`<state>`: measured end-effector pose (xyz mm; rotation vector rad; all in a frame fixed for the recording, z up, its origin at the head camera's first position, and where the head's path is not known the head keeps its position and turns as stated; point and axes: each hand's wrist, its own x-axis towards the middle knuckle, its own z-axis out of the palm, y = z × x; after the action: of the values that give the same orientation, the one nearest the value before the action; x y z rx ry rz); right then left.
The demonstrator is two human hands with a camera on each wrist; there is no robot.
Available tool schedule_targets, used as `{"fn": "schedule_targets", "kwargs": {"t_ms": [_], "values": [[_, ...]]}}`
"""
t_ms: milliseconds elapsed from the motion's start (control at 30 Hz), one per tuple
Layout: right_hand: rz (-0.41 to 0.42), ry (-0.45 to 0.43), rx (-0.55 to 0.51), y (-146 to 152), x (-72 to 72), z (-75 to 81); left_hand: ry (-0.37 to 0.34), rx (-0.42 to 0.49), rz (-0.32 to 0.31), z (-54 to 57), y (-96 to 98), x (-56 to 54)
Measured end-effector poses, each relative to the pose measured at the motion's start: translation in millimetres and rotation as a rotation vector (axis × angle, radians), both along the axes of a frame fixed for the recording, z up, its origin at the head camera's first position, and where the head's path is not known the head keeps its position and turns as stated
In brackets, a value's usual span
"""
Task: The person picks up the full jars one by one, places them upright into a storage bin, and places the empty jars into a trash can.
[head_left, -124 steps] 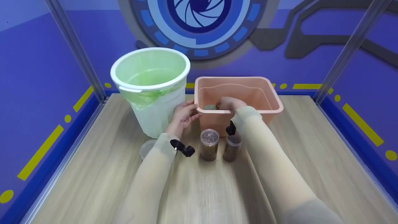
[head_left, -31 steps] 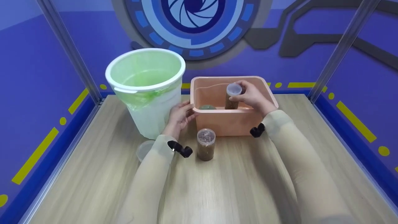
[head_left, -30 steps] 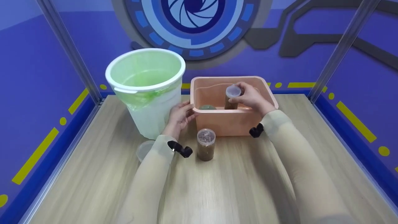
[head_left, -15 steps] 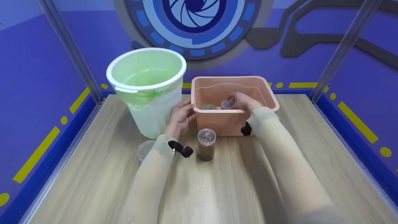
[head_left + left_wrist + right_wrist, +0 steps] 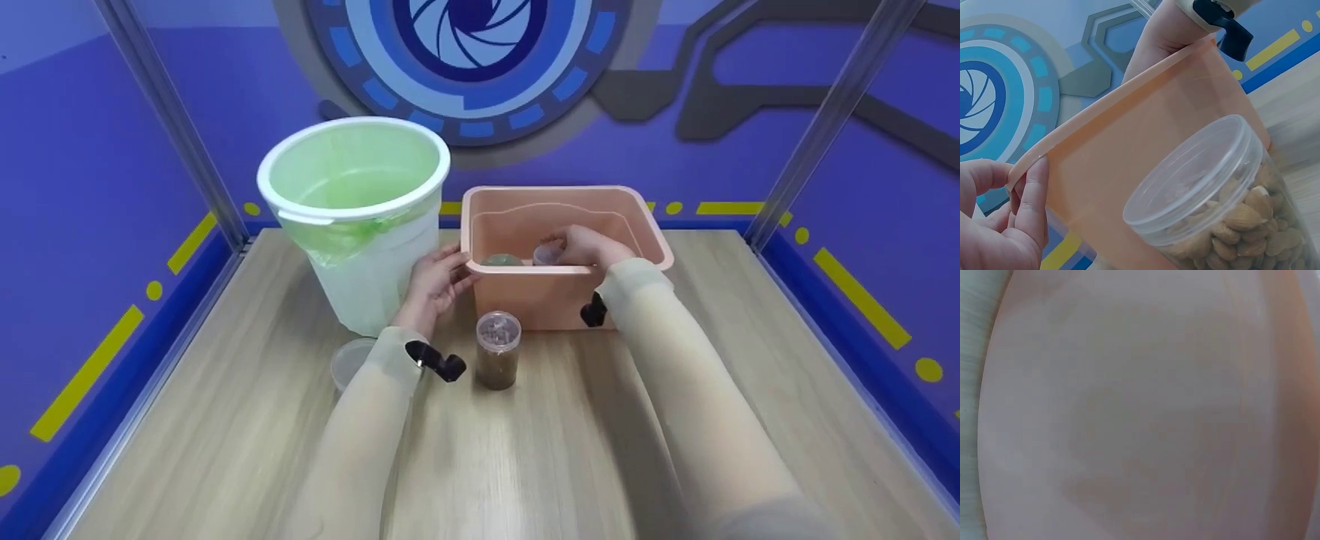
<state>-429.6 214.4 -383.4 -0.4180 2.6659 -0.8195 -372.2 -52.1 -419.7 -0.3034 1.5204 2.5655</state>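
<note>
My left hand [image 5: 433, 283] pinches the near left corner of the pink plastic bin [image 5: 551, 300] by its rim; the left wrist view shows thumb and fingers on either side of it. Inside that bin, my right hand [image 5: 589, 244] holds a clear jar [image 5: 547, 256] near its lid; the bin's front wall hides the jar's lower part. Left of it in the bin shows a round greenish top [image 5: 502, 259]. In front of the bin stands a lidded clear jar of almonds [image 5: 1241, 219], upright on the table. The right wrist view is filled by the bin's wall [image 5: 1129, 410].
A tall white waste bin [image 5: 360, 285] with a green liner stands left of the pink bin. A round clear plastic container [image 5: 349, 364] sits on the table, partly behind my left sleeve. Blue-purple panels [image 5: 82, 225] enclose the table's back and sides.
A second jar that stood on the table beside the almond jar was lifted over the pink bin and lowered inside by my right hand. My left hand has stayed at the rim.
</note>
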Motion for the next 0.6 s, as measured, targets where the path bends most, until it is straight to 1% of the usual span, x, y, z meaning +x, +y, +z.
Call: {"fn": "schedule_targets", "kwargs": {"t_ms": [67, 133, 200, 300, 367, 467, 533, 600], "values": [[-0.011, 0.007, -0.069, 0.4, 0.9, 6.1, 0.002, 0.004, 0.001, -0.4, -0.3, -0.1], [-0.022, 0.037, -0.148, 0.2, 3.8, 14.7, 0.005, 0.007, 0.005, -0.3, -0.4, -0.2], [-0.039, 0.083, -0.236, -0.9, 9.7, 24.8, 0.008, 0.003, 0.006, 0.2, 0.0, 0.0], [-0.043, 0.161, -0.383, -2.6, 25.2, 39.1, 0.01, 0.004, 0.004, 0.8, 0.7, 0.4], [-0.026, 0.201, -0.525, -3.6, 41.9, 45.1, 0.009, 0.003, 0.001, 1.1, 1.0, 0.8], [0.038, 0.232, -0.761, -5.5, 72.2, 43.8, 0.011, 0.007, 0.002, 0.6, 1.2, 0.9], [0.091, 0.217, -0.899, -7.4, 91.5, 35.4, 0.014, 0.006, 0.005, 0.2, 1.0, 1.1], [0.148, 0.185, -0.984, -9.1, 106.0, 21.8, 0.016, 0.007, 0.005, -0.3, 0.8, 1.4]]}}
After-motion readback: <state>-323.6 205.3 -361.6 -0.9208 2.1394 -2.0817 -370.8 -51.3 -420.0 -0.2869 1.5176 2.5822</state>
